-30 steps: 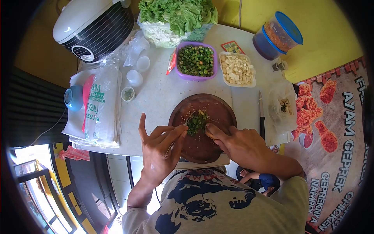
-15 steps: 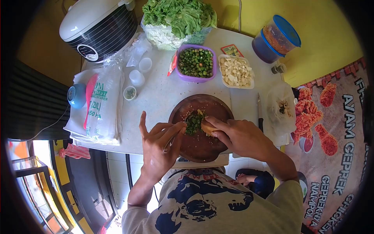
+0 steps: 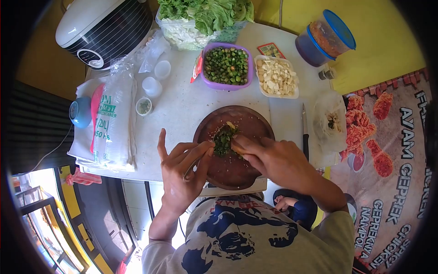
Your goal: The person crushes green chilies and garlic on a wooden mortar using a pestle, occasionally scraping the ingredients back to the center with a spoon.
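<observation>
A round brown mortar (image 3: 255, 121) sits at the table's front edge with chopped green chillies (image 3: 222, 140) and pale bits in its middle. My right hand (image 3: 278, 160) is closed over a tan pestle (image 3: 235, 146), pressed against the right side of the chillies; most of the pestle is hidden under my fingers. Over the mortar's left rim, my left hand (image 3: 182, 169) pinches a thin metal spoon (image 3: 188, 172), largely covered by the palm and fingers. Its thumb and index tip are beside the chillies, and the little finger points up.
Behind the mortar stand a purple tub of cut chillies (image 3: 248, 82) and a tray of chopped garlic (image 3: 276, 77). A knife (image 3: 305, 132) and plastic bag (image 3: 331, 121) lie right. Small cups (image 3: 152, 86) and packaged containers (image 3: 109, 137) are left. A person (image 3: 301, 210) is below.
My right hand and the pestle have moved slightly left, deeper against the chillies. My left hand keeps its pinch. The camera view has shifted a little, so the table's things appear higher.
</observation>
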A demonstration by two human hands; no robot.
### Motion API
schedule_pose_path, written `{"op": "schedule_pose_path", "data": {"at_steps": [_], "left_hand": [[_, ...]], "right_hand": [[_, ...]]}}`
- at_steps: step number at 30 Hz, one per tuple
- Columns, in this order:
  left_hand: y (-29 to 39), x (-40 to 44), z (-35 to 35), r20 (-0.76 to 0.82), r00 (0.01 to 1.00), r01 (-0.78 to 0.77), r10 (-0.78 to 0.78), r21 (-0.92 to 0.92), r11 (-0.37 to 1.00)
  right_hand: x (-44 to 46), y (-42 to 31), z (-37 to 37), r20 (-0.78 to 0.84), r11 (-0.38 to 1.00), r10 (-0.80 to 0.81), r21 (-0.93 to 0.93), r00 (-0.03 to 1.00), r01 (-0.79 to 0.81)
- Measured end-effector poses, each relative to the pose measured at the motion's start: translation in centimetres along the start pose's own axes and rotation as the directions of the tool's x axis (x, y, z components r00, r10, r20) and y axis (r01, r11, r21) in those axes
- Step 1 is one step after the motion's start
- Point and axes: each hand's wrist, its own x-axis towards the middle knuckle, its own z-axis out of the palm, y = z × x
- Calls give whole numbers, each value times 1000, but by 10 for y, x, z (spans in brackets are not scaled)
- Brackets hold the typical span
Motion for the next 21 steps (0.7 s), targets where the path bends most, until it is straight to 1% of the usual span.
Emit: {"op": "schedule_pose_path", "data": {"at_steps": [1,2,3,4,5,6,7,8,10,11,12,14,15,16,18,19,20,21], "left_hand": [[1,-2,1,6,1000,0,0,-9,1000],[3,-3,2,15,1000,-5,6,-13,1000],[4,-4,2,22,999,-31,31,5,1000],[5,-3,2,20,998,-56,55,25,998],[6,-4,1,14,998,-58,58,27,998],[6,-6,0,-9,998,-55,55,-12,998],[5,-7,-1,-27,998,-52,51,-50,997],[4,-7,-1,-26,998,-54,53,-49,997],[1,-7,2,-123,992,4,-7,-26,1000],[0,-6,7,-161,987,19,-19,1,1000],[0,-7,12,-159,987,17,-16,4,1000],[1,-5,18,-158,986,48,-50,-16,999],[4,-5,19,-125,991,52,-55,-29,998],[7,-6,21,-118,992,49,-52,-31,998],[13,-8,21,-39,999,24,-26,-68,997],[18,-11,18,-32,999,10,-12,-79,997],[20,-13,13,-33,999,9,-12,-76,997],[23,-15,7,-32,999,15,-17,-76,997]], "right_hand": [[4,17,9,-71,982,-71,169,995,82],[6,29,13,-155,930,-126,326,980,171],[4,33,8,-45,873,-33,484,998,51],[-2,34,8,-51,875,-32,482,998,53],[-10,33,9,-10,726,65,687,998,-40],[-17,32,11,55,523,146,843,988,-125],[-28,26,5,166,339,203,913,965,-229],[-37,20,8,165,337,204,914,965,-227],[-52,9,15,251,63,317,957,915,-284],[-58,8,24,236,50,326,963,915,-266],[-60,5,31,234,46,325,964,916,-263],[-56,-5,44,212,-19,405,974,889,-224],[-50,-8,51,184,-48,401,983,897,-180],[-47,-11,52,184,-53,407,983,895,-179],[-36,-15,44,248,-164,379,966,892,-199],[-36,-12,44,240,-218,373,961,896,-167],[-39,-9,44,239,-219,371,962,897,-166],[-42,-4,46,166,-78,381,986,910,-147]]}}
